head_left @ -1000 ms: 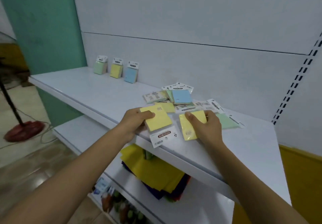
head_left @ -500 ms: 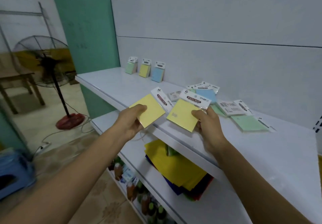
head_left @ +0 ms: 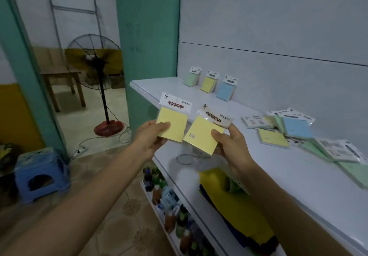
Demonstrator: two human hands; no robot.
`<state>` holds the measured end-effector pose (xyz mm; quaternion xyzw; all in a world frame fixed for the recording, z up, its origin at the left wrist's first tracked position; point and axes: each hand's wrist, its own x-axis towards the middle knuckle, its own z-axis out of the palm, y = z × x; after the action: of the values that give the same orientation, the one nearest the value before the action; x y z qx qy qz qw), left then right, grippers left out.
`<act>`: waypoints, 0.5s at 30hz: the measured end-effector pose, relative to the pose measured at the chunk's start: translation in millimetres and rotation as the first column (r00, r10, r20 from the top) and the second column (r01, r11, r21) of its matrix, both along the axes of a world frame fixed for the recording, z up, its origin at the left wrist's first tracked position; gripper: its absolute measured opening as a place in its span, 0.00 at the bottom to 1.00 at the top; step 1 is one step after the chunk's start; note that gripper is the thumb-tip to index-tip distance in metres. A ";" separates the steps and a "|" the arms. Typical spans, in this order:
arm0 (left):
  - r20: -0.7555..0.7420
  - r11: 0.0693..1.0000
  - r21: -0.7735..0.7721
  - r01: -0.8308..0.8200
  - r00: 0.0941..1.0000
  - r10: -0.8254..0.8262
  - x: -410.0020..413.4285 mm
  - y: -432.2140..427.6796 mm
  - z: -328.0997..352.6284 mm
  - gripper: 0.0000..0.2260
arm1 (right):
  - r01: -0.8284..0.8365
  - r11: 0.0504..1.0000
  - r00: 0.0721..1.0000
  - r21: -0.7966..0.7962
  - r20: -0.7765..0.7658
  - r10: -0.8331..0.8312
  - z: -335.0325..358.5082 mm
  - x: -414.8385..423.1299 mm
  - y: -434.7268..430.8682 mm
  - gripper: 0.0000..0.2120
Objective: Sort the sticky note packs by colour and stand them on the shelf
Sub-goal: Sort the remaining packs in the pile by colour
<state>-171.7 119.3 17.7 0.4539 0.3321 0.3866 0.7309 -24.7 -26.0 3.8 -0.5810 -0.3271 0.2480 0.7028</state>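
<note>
My left hand (head_left: 150, 137) grips a yellow sticky note pack (head_left: 174, 121) by its lower left corner, held upright in the air in front of the white shelf (head_left: 258, 168). My right hand (head_left: 232, 146) pinches a second yellow pack (head_left: 203, 134), tilted, right beside the first. At the shelf's far left, a green pack (head_left: 191, 78), a yellow pack (head_left: 209, 83) and a blue pack (head_left: 226, 90) stand against the back wall. A loose pile of packs lies at the right, with a blue one (head_left: 296, 127) on top, a yellow one (head_left: 272, 138) and green ones (head_left: 354, 171).
A lower shelf holds bottles (head_left: 171, 206) and folded yellow and blue cloth (head_left: 237, 200). Left of the shelving stands a teal pillar (head_left: 147, 42). Beyond it are a pedestal fan (head_left: 99, 72), a wooden table (head_left: 59, 76) and a blue plastic stool (head_left: 39, 174) on the tiled floor.
Both hands lifted the two yellow packs off the pile and carried them up and to the left, turning them upright. The view has swung left toward the standing packs.
</note>
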 end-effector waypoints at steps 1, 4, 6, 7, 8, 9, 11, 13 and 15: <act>0.003 1.000 -0.005 0.003 1.000 -0.003 -7.1 12.9 1.0 0.07 | 0.001 1.000 1.000 0.000 -0.001 -0.001 0.8 -6.4 14.5 0.12; 0.004 1.000 -0.009 0.014 1.000 -0.014 -33.1 55.7 3.5 0.06 | -0.001 1.000 1.000 -0.011 -0.017 0.001 1.6 -26.1 60.9 0.10; -0.008 1.000 -0.021 0.002 1.000 -0.002 -51.6 85.5 0.3 0.07 | -0.015 1.000 0.999 -0.026 -0.036 0.014 0.5 -38.7 93.8 0.11; -0.012 1.000 -0.026 -0.003 1.000 0.003 -61.0 100.0 -2.6 0.08 | -0.022 0.999 0.999 -0.040 -0.042 0.021 -0.7 -45.0 110.7 0.12; -0.013 1.000 -0.026 -0.008 1.000 0.008 -70.5 114.1 -5.2 0.09 | -0.028 0.998 0.998 -0.059 -0.049 0.025 -1.7 -51.4 127.8 0.12; -0.010 1.000 -0.021 -0.016 1.000 0.016 -80.0 127.9 -7.4 0.09 | -0.033 0.997 0.998 -0.075 -0.053 0.029 -2.4 -57.9 144.8 0.12; -0.003 0.999 -0.024 -0.031 1.000 0.031 -99.0 154.0 -12.5 0.10 | -0.049 0.994 0.998 -0.095 -0.051 0.044 -5.1 -71.0 176.4 0.11; -0.003 0.999 -0.040 -0.032 0.999 0.032 -116.8 177.7 -18.9 0.10 | -0.068 0.993 0.998 -0.100 -0.024 0.066 -9.7 -84.3 203.0 0.11; 0.004 0.998 -0.049 -0.037 0.999 0.038 -129.1 200.5 -25.0 0.10 | -0.076 0.993 0.997 -0.091 0.022 0.078 -14.8 -94.2 224.4 0.13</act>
<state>-300.8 319.8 -7.3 0.4286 0.3484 0.3930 0.7352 -118.8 198.4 -11.0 -0.6022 -0.3465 0.2820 0.6616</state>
